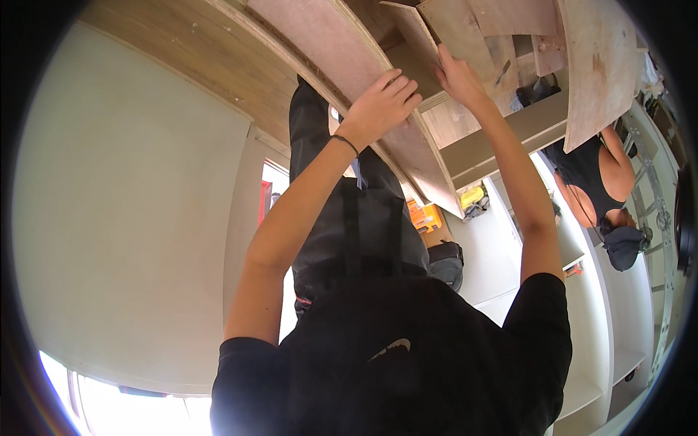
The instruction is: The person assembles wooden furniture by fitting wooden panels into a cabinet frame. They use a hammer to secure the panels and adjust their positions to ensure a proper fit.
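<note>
My left hand [382, 105] lies across a long plywood board [320, 33], its fingers bent over the board's right edge. That board runs from the top of the view down to a corner below my hands. Just to the right, my right hand [459, 76] is closed at the near end of a narrower plywood piece [411, 25]. Its index finger points up along the edge, and the other fingers are partly hidden. More plywood sheets [458, 33] lie beyond it, overlapping one another.
At the right, a person in a black top [592, 171] stands behind a tall upright plywood panel [596, 69], near a metal ladder [658, 218]. Below are white shelves [589, 327], an orange-yellow case [424, 216] and a black bag [446, 263]. A pale wall panel [131, 218] fills the left.
</note>
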Demonstrator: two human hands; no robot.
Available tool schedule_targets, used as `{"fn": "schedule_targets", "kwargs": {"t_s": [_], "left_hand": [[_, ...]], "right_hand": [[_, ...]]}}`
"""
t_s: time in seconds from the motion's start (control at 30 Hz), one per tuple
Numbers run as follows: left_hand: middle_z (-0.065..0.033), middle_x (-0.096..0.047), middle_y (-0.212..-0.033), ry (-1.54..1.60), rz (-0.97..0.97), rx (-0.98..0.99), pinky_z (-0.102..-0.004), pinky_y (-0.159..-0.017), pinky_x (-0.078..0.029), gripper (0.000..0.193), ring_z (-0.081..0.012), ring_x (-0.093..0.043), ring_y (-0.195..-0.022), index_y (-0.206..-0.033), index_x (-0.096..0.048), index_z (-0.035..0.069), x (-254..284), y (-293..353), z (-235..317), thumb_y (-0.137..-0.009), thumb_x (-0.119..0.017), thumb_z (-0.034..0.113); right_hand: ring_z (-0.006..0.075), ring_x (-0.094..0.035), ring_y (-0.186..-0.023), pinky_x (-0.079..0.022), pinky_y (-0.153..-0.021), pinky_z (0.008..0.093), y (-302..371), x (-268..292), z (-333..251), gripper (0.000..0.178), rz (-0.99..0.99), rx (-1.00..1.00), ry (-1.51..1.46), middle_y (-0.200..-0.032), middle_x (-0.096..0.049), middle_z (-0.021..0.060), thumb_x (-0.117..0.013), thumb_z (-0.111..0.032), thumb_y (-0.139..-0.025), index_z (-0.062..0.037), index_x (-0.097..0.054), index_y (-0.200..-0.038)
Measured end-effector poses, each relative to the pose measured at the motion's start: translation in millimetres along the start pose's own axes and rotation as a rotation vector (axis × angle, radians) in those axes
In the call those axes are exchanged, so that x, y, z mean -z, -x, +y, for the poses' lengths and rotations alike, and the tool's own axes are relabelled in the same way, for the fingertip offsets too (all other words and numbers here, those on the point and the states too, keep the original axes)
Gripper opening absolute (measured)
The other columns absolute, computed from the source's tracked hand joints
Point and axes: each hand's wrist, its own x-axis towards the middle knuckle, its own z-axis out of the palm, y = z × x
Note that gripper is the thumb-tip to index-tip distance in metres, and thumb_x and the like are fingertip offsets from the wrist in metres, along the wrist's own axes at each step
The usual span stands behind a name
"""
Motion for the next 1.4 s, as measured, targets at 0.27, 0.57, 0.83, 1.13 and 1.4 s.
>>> {"fn": "schedule_targets", "kwargs": {"t_s": [0.27,0.57,0.83,1.13,1.4], "left_hand": [[-0.0047,-0.057,-0.118,-0.027,0.012,0.001,-0.0406,-0.115,-0.032,0.052,-0.0226,-0.051,-0.118,-0.112,-0.059,0.012,1.4,2.2,0.1,-0.073,-0.076,0.041],[-0.0044,-0.057,-0.117,-0.012,0.016,0.003,-0.0401,-0.115,-0.032,0.051,-0.0223,-0.051,-0.118,-0.112,-0.059,0.012,4.0,4.5,0.3,-0.072,-0.076,0.039],[-0.0042,-0.057,-0.118,0.003,0.009,0.003,-0.0404,-0.116,-0.032,0.052,-0.0224,-0.051,-0.119,-0.112,-0.058,0.012,5.8,4.7,0.3,-0.072,-0.077,0.039],[-0.0042,-0.057,-0.119,-0.019,0.008,-0.002,-0.0401,-0.116,-0.032,0.051,-0.022,-0.05,-0.121,-0.113,-0.058,0.011,4.0,4.8,1.4,-0.074,-0.075,0.039],[-0.0047,-0.057,-0.119,-0.017,0.008,-0.006,-0.0403,-0.116,-0.031,0.051,-0.0226,-0.049,-0.121,-0.114,-0.058,0.011,0.9,5.0,-0.3,-0.075,-0.074,0.04]], "right_hand": [[0.0503,-0.061,-0.078,-0.046,-0.066,0.0571,2.8,-9.6,15.1,0.028,0.012,-0.043,-0.054,-0.079,-0.062,0.0299,-0.057,-0.009,-0.093,-0.0027,-0.035,-0.109],[0.053,-0.06,-0.076,-0.045,-0.065,0.0581,4.1,-10.2,14.9,0.031,0.009,-0.007,-0.017,-0.078,-0.062,0.0319,-0.057,-0.01,-0.094,-0.0006,-0.035,-0.112],[0.0508,-0.062,-0.072,-0.047,-0.062,0.0564,4.4,-6.5,10.3,0.03,-0.004,-0.006,0.026,-0.074,-0.063,0.0298,-0.058,-0.01,-0.093,-0.0016,-0.035,-0.109],[0.0501,-0.063,-0.075,-0.049,-0.064,0.0563,6.3,0.8,11.6,0.03,0.004,-0.006,0.039,-0.077,-0.064,0.0291,-0.058,-0.012,-0.094,-0.0026,-0.035,-0.111],[0.0499,-0.063,-0.075,-0.048,-0.065,0.0564,7.0,-1.8,6.8,0.029,-0.029,-0.055,0.016,-0.075,-0.063,0.0296,-0.057,-0.012,-0.095,-0.0022,-0.035,-0.111]]}}
